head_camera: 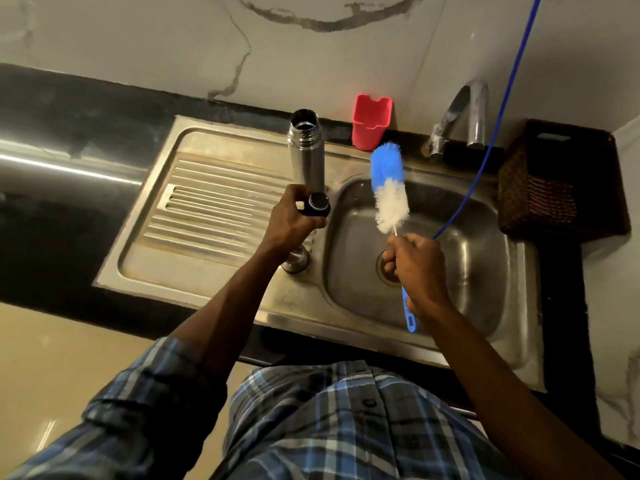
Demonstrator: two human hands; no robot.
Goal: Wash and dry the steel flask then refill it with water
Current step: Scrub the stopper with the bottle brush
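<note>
Two hands are seen above a stainless steel sink [512, 344] set into a dark desk [52, 209]. The steel flask [306, 150] is held upright and uncapped over the ribbed draining board [214, 216], just left of the basin; its open mouth is turned toward the far wall. The left hand [289, 223] is curled round the flask's lower end, and a black stopper [317, 204] with a pale ring is pinched in the same fingers. A steel cup lid [294, 259] is partly hidden below that wrist, on the sink ledge. The right hand [417, 266] is closed round the blue handle of a bottle brush [388, 187], whose blue and white bristles are raised over the basin, right of the flask and apart from it. A red plastic holder [370, 121] is placed at the far edge, a curved steel tap [460, 116] to its right, and a woven basket [554, 181] at the far right. A blue cord [502, 112] is hung across the tap.
</note>
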